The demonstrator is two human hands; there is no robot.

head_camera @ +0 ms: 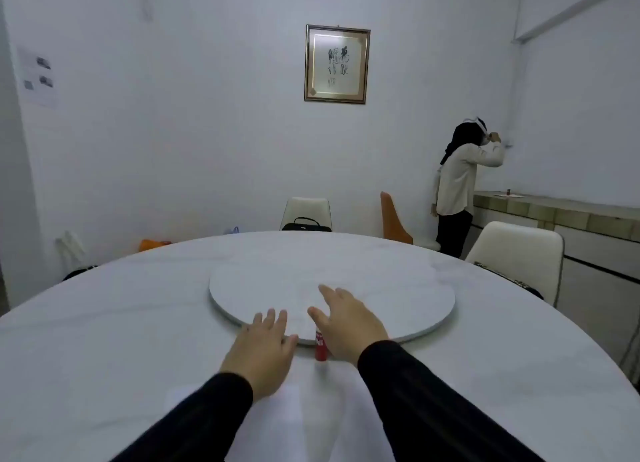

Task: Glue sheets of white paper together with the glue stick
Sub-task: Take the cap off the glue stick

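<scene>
Standing upright on the round white marble-look table (104,340), the small red cylindrical glue stick (321,348) has its long axis vertical and sits just at the near edge of the raised round white turntable (398,288). From the head view, the right hand (349,326) is the nearer one: the stick is just to its left, below the thumb, and whether the palm touches it cannot be told. That hand is spread, fingers straight, holding nothing, reaching over the turntable's rim. The left hand (265,349) lies a little to the stick's left, fingers straight and relaxed, also holding nothing, its fingertips at the turntable's edge. A sheet of white paper (287,413) lies flat on the table nearer the person, between the two black sleeves; its edges are faint against the white top. To take the stick, the right hand would likely need to draw back and close round it from the side. Nothing stands between them.
</scene>
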